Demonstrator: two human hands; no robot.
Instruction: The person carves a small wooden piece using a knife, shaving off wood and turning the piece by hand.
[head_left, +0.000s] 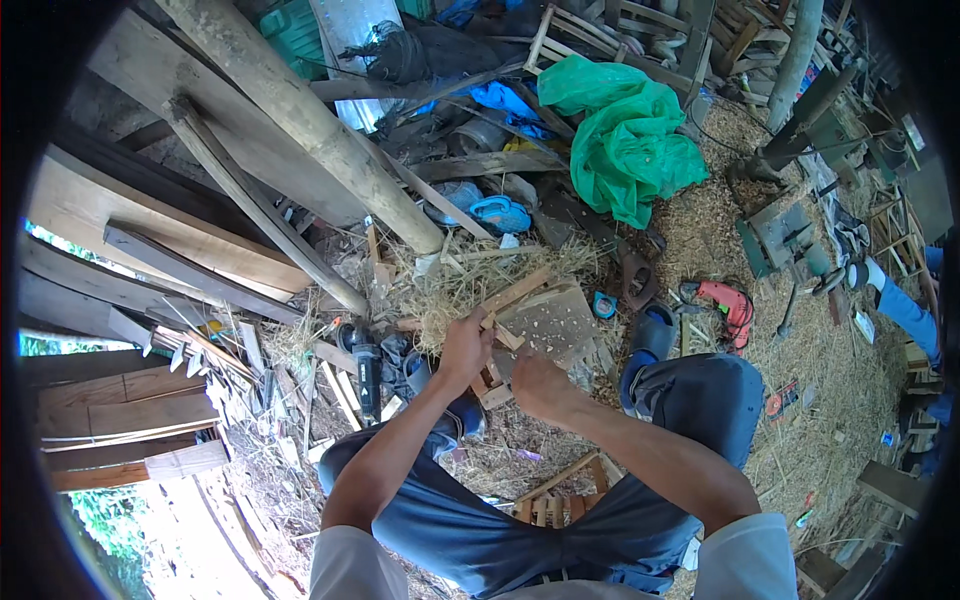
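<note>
Between my knees, my left hand (466,348) is closed around a small piece of pale wood (508,336). My right hand (542,386) is a fist just right of and below it, close to the wood's end; what sits inside the fist is hidden. Both hands are over a flat wooden board (560,318) sprinkled with shavings. A longer wooden strip (520,288) slants past the far side of my left hand. Short wooden pieces (492,392) show under and between the hands.
Right of the board are a blue tape measure (604,305) and a red power drill (722,312). A black angle grinder (369,380) stands by my left foot. A green plastic sheet (635,140) lies beyond. A thick pole (330,140) and stacked planks (150,215) border the left.
</note>
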